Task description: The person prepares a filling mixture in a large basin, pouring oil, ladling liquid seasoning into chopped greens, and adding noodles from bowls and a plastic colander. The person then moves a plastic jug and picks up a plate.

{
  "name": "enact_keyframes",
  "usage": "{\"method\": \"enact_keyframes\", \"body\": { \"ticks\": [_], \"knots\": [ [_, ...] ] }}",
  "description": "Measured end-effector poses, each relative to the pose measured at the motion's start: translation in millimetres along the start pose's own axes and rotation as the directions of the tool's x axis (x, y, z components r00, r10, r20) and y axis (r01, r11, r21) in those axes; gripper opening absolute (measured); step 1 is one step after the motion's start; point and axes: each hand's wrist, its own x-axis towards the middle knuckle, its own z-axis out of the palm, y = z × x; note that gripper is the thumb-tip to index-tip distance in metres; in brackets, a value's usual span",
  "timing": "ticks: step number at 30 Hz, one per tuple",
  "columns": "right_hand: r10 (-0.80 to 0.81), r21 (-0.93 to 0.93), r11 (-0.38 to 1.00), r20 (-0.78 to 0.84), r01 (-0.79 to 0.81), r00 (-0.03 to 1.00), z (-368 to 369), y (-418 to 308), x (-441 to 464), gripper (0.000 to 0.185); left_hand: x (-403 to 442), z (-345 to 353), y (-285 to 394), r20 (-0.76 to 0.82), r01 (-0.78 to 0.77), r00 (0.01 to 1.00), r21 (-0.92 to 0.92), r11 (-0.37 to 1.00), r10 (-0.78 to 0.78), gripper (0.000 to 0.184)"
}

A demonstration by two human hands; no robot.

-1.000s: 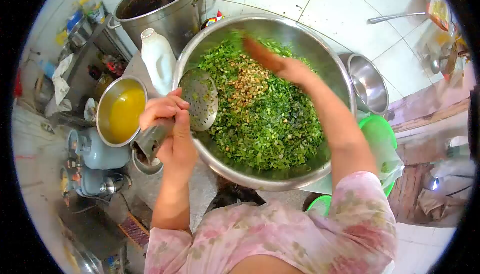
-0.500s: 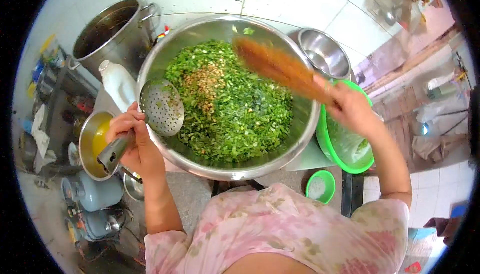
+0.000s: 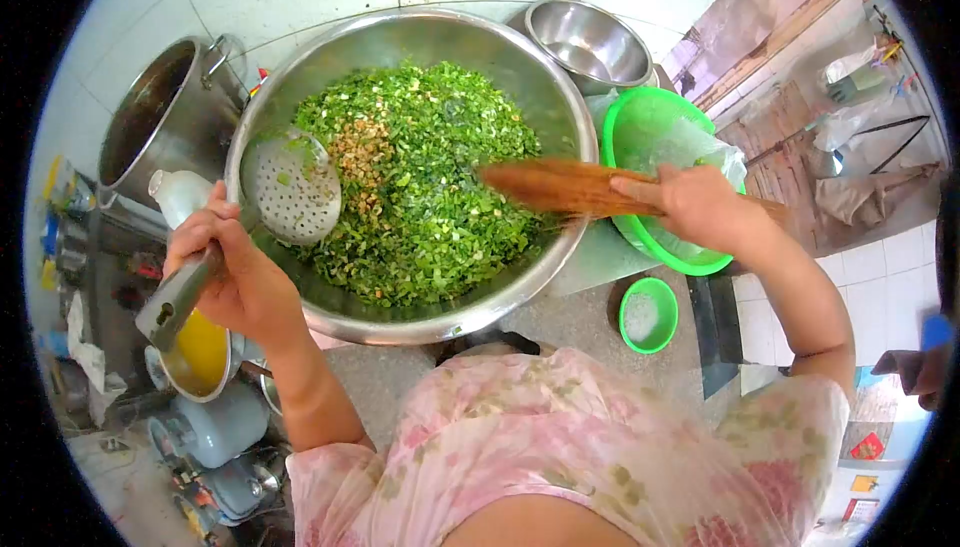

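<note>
A large steel bowl holds chopped greens with a patch of light brown chopped bits at their left. My left hand is wrapped round the handle of a perforated metal skimmer, whose round head lies inside the bowl's left side. In my right hand is a long brown wooden paddle. Its far end reaches over the bowl's right rim, above the edge of the greens, and is slightly blurred.
A tall steel pot and a white jug stand left, above a bowl of yellow liquid. At right are a steel bowl, a green basin with clear plastic, and a small green bowl of white grains.
My right hand has swung the paddle from the bowl's far side out to the right and nearer me. The skimmer stays at the bowl's left side. The whole view has shifted.
</note>
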Motion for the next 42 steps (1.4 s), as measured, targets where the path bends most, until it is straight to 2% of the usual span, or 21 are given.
{"method": "enact_keyframes", "body": {
  "ticks": [3,4,7,8,9,11,12,15,16,19,20,23,24,27,28,31,32,35,37,39,42],
  "knots": [
    [0.107,-0.032,0.994,-0.049,-0.108,0.993,-60,-8,-8,0.048,-2,4,5,-0.003,0.028,1.0,0.01,1.0,-0.028,0.012],
    [0.115,0.0,0.993,-0.147,-0.116,0.982,-65,-9,-12,0.05,-2,5,6,-0.002,0.038,0.999,0.022,0.999,-0.038,0.012],
    [0.118,0.185,0.979,-0.19,-0.083,0.975,-29,-13,-7,0.056,-3,5,4,0.016,0.001,1.0,-0.036,0.999,0.0,0.012],
    [0.095,0.068,0.993,-0.023,-0.093,0.995,2,-9,-6,0.06,-4,4,6,0.013,-0.004,1.0,-0.042,0.999,0.004,0.012],
    [0.092,0.109,0.99,-0.007,-0.091,0.996,1,-11,-9,0.058,-4,4,6,0.012,-0.01,1.0,-0.049,0.999,0.011,0.012],
    [0.074,0.182,0.98,0.017,-0.075,0.997,-9,-10,-14,0.054,-3,4,6,0.001,-0.009,1.0,-0.05,0.999,0.009,0.013],
    [0.073,0.145,0.987,-0.024,-0.069,0.997,-19,-8,-19,0.056,-4,2,6,0.001,0.009,1.0,-0.043,0.999,-0.009,0.013],
    [0.163,0.232,0.964,-0.134,-0.129,0.977,-30,-13,-26,0.059,-4,3,9,0.014,0.004,1.0,0.01,1.0,-0.004,0.014],
    [0.184,0.282,0.949,-0.135,-0.14,0.974,-17,-17,-25,0.062,-4,6,10,0.013,-0.009,1.0,0.034,0.999,0.009,0.015],
    [0.078,0.32,0.945,-0.027,-0.065,0.997,20,-19,-28,0.064,-5,10,12,0.017,0.027,0.999,-0.002,1.0,-0.027,0.016],
    [0.115,0.41,0.908,-0.043,-0.087,0.992,21,-18,-31,0.073,-6,9,11,0.032,0.035,0.999,-0.001,0.999,-0.035,0.016],
    [0.268,0.493,0.85,-0.103,-0.185,0.958,24,-29,-44,0.069,-6,7,8,0.041,0.025,0.999,0.004,1.0,-0.025,0.016],
    [0.272,0.627,0.765,-0.107,-0.147,0.956,47,-30,-48,0.073,-7,7,6,0.035,0.047,0.998,-0.058,0.997,-0.045,0.016],
    [0.257,0.665,0.723,-0.009,-0.186,0.966,63,-45,-59,0.075,-5,12,6,0.072,0.011,0.997,-0.024,1.0,-0.01,0.016],
    [0.276,0.731,0.656,-0.003,-0.186,0.961,64,-44,-65,0.077,-5,13,8,0.083,0.007,0.996,-0.022,1.0,-0.006,0.017],
    [0.387,0.833,0.542,-0.126,-0.114,0.913,81,-52,-82,0.078,-4,17,4,0.063,0.02,0.998,-0.113,0.993,-0.013,0.018],
    [0.41,0.836,0.54,-0.166,-0.092,0.897,86,-55,-87,0.079,-4,18,2,0.079,0.017,0.997,-0.096,0.995,-0.009,0.017],
    [0.443,0.822,0.561,-0.204,-0.093,0.873,73,-61,-87,0.078,-7,18,-3,0.132,0.01,0.991,-0.045,0.999,-0.004,0.016],
    [0.412,0.678,0.721,-0.247,-0.147,0.877,39,-53,-85,0.077,-6,20,-6,0.176,0.008,0.984,-0.014,1.0,-0.005,0.015],
    [0.382,0.515,0.84,-0.338,-0.171,0.86,9,-43,-70,0.074,-4,29,-5,0.137,0.003,0.991,-0.055,0.998,0.005,0.014],
    [0.154,0.072,0.988,-0.509,-0.136,0.847,-21,-27,-42,0.067,-6,32,-9,0.141,-0.058,0.988,-0.036,0.998,0.063,0.015]
  ]
}}
